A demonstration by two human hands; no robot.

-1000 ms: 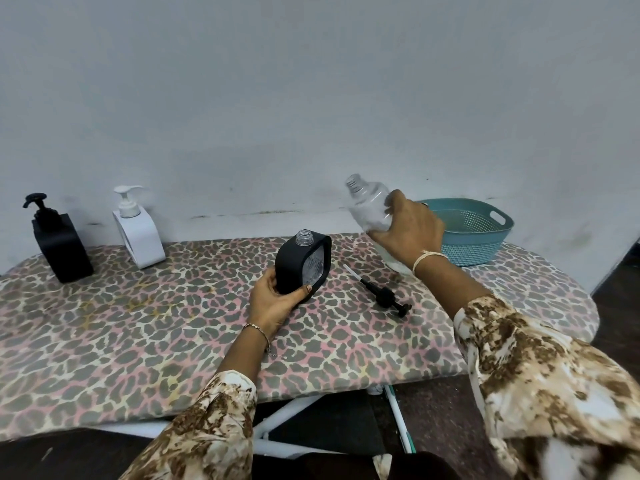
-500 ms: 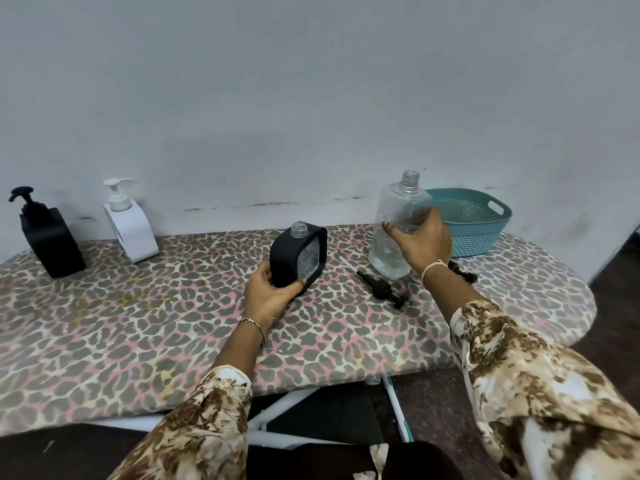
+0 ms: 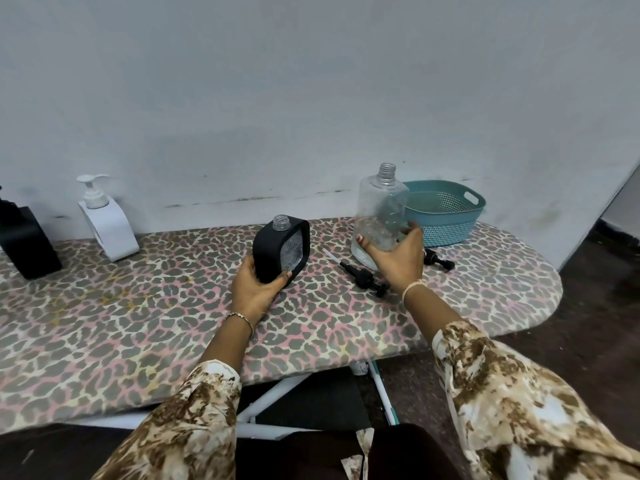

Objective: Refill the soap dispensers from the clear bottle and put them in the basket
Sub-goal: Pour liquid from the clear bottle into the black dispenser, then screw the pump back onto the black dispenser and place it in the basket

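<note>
Left hand is being closed round the black dispenser. The thumb is being pressed on the near front edge, the fingers are being wrapped behind the left side, and the palm is being cupped against the lower corner. The dispenser is being kept neck-up on the ironing board, near the middle, with its threaded neck uncapped. The left forearm is being stretched forward from the lower centre with the wrist about straight, a thin bracelet on it and a patterned sleeve at the elbow.

The clear bottle is being held low down by the right hand. The thumb is being laid on the left side and the fingers are being spread wide round the right side, with the back of the hand toward the camera. How firm the hold is cannot be told. The bottle is being kept upright on the board with its neck open. The right forearm is being angled in from the lower right.

A black pump is lying on the board between the dispenser and the right wrist, tube pointing back-left. A second pump is partly hidden behind the right hand.

The teal basket is sitting just behind and to the right of the bottle, at the board's far right end by the wall.

A white dispenser and a dark dispenser are standing at far left by the wall with pumps on, well apart from both hands.
</note>
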